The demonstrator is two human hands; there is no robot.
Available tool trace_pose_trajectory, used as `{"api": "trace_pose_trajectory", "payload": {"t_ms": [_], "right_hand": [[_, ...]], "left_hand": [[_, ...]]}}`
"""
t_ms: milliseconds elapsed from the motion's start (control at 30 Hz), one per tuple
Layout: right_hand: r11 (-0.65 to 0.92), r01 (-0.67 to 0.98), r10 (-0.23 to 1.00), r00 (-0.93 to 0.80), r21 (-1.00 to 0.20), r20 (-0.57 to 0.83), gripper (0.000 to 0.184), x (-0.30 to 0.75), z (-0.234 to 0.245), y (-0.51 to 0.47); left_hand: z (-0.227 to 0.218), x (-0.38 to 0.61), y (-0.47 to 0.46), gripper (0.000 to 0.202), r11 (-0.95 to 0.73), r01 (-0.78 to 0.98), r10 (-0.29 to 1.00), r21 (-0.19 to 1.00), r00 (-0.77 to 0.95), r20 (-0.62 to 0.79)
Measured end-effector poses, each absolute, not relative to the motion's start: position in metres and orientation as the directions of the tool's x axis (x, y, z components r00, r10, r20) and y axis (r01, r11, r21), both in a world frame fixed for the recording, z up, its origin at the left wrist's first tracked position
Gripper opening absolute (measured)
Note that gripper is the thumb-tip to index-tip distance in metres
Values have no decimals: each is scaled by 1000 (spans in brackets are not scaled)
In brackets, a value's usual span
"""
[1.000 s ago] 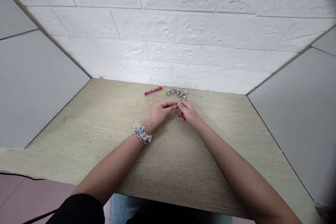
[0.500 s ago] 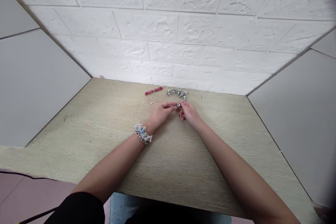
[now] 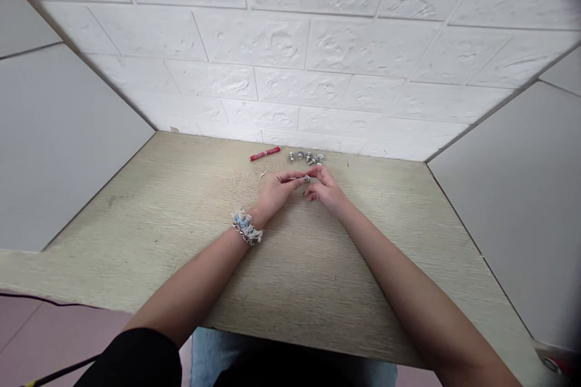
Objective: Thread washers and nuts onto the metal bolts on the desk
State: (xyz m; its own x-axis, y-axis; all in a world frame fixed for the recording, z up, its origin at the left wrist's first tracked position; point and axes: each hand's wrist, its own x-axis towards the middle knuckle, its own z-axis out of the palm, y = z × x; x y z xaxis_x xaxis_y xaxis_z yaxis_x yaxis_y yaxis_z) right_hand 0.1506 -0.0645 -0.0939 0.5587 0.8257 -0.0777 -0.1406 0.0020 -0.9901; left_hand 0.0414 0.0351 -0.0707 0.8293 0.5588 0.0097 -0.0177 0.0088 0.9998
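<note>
A small silvery bolt (image 3: pixel 307 179) sits between my two hands, just above the wooden tabletop. My left hand (image 3: pixel 278 193) pinches it between thumb and fingers, so most of the shank is hidden. From the other side, the index finger and thumb of my right hand (image 3: pixel 327 192) close around its right end, which looks like a nut or head; the detail is too small to tell. The other right fingers are curled below. Just behind my fingers lies a group of several silvery bolts (image 3: pixel 308 157) with nuts or washers on them.
A red marker-like tube (image 3: pixel 264 154) lies left of the bolts. A small whitish scrap (image 3: pixel 264 173) and a tiny dark sliver (image 3: pixel 348 164) are on the tabletop (image 3: pixel 190 193). A white brick-pattern wall (image 3: pixel 281 84) stands behind, with grey panels on both sides.
My right fingers have shifted a little and spread around the bolt's end, which shows more now. My left hand still pinches the bolt, nearly in the same place.
</note>
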Motion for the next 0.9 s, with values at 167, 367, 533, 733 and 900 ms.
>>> {"api": "trace_pose_trajectory", "payload": {"t_ms": [167,367,533,733,900], "right_hand": [[-41,-177,793,593,-983,-140,33,150,-97,-61],[-88,-139,806,572,-986,-153,35,148,-94,-59],[13,-144,819,570,-989,-72,32,147,-89,-63],[50,-183,768,636,-982,-79,28,146,-90,-62],[-36,-118,786,610,-992,-101,46,147,-94,-60]], "left_hand": [[-70,42,34,20,22,-47,541,999,841,28],[-72,43,35,17,12,-72,546,997,836,53],[-72,43,34,20,14,-64,553,998,832,46],[-71,42,33,23,25,-68,571,997,820,42],[-71,42,32,23,33,-94,561,995,826,59]]}}
